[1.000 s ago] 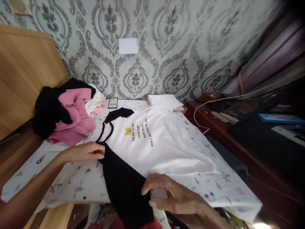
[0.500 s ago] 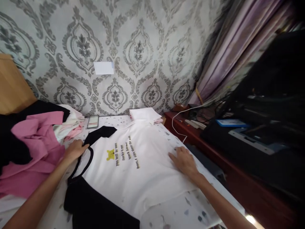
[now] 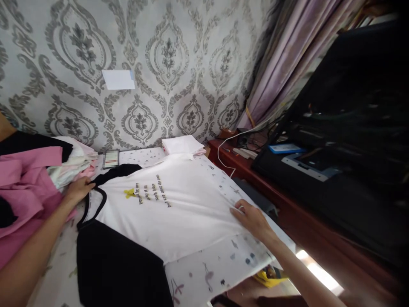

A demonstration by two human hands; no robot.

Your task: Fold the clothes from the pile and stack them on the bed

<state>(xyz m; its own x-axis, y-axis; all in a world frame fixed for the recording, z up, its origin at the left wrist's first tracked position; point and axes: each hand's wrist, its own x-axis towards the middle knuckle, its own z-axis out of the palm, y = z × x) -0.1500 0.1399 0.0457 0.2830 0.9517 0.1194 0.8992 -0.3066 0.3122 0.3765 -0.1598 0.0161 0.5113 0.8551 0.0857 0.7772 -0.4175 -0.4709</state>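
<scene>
A white T-shirt with black sleeves, a black neckband and a printed yellow bear beside dark lettering lies spread on the patterned white tabletop. Its collar points left and its hem right. My left hand pinches the shirt at the shoulder seam next to the neckband. At the opposite end, my right hand grips the hem between thumb and fingers. The fabric runs taut in creases toward that hand. One black sleeve hangs toward me; the other lies on the far side.
A folded pale pink cloth stack sits against the wall. Pink, black and white clothes are heaped at the left. On the right stand a dark red cabinet and a large black panel, with a white cable by the table's edge.
My right hand has gone from lying flat on the shirt to gripping its hem, and the fabric is pulled tighter. My left hand stays at the collar. The view has shifted right.
</scene>
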